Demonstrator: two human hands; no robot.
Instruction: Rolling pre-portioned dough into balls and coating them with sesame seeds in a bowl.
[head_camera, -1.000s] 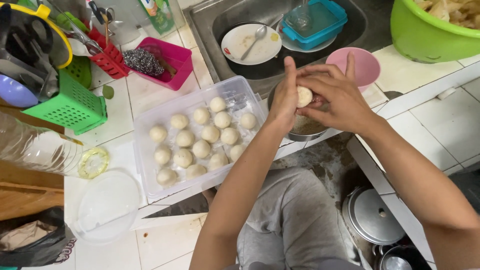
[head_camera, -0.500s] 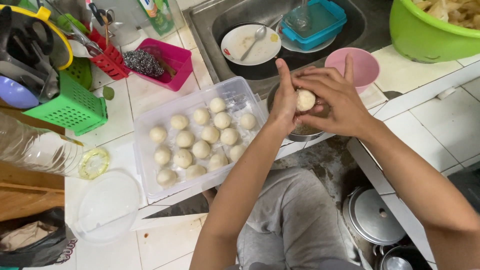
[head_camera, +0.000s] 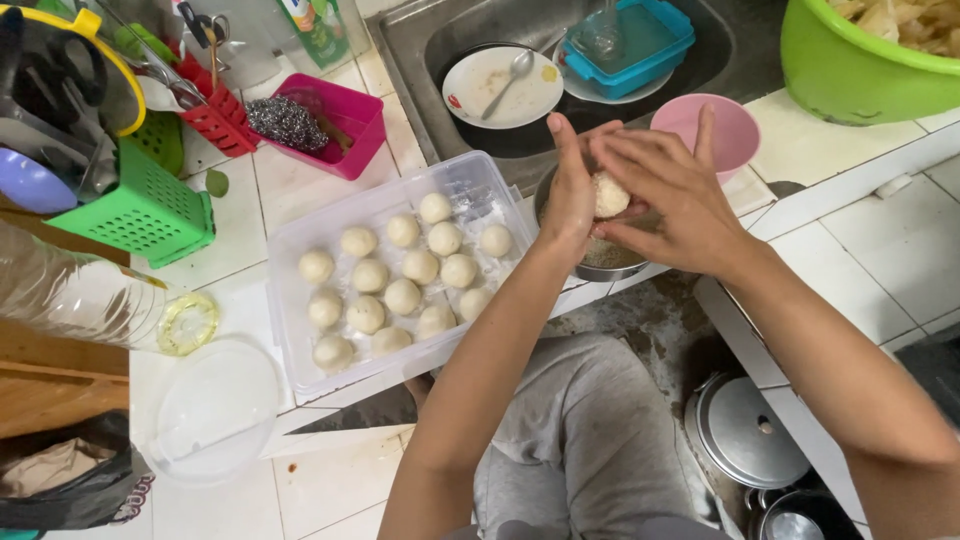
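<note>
Dough ball (head_camera: 609, 194) cupped between left hand (head_camera: 570, 195) and right hand (head_camera: 668, 195), both curled around it above metal bowl (head_camera: 600, 255); risk: loosened grip drops ball past bowl, off worktop (head_camera: 300, 190) edge to floor.

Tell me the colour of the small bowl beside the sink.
Pink, clearest in the head view.
</note>
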